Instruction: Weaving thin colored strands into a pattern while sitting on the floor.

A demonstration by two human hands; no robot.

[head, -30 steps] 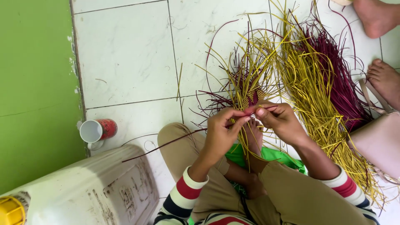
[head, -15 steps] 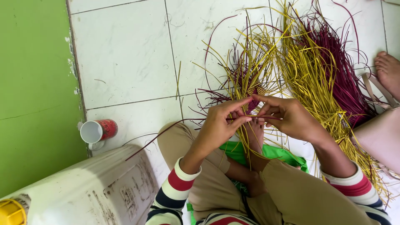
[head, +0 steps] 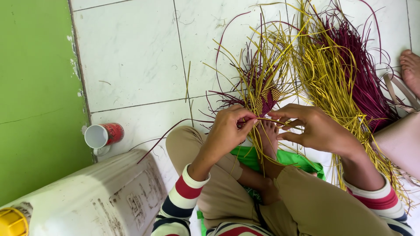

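A small woven piece (head: pixel 265 98) of yellow and maroon strips lies on the white tiled floor, with loose strip ends fanning out from it. My left hand (head: pixel 227 131) pinches strips at its near edge, and a long maroon strip (head: pixel 168 133) trails off to the left over my knee. My right hand (head: pixel 313 128) pinches a yellow strip (head: pixel 273 120) just beside the left fingertips. My bare foot (head: pixel 267 139) rests under the strips between both hands.
A heap of loose yellow and maroon strips (head: pixel 339 74) covers the floor at right. A red and white cup (head: pixel 103 135) lies on its side by the green wall (head: pixel 37 91). A white plastic jerrycan (head: pixel 92 196) stands at lower left. Another person's foot (head: pixel 410 70) and a pink bag (head: pixel 400 140) are at right.
Both hands have shifted a little lower and the right hand has spread out to the right. The long maroon strip at left has swung upward. A second foot at top right has left the view.
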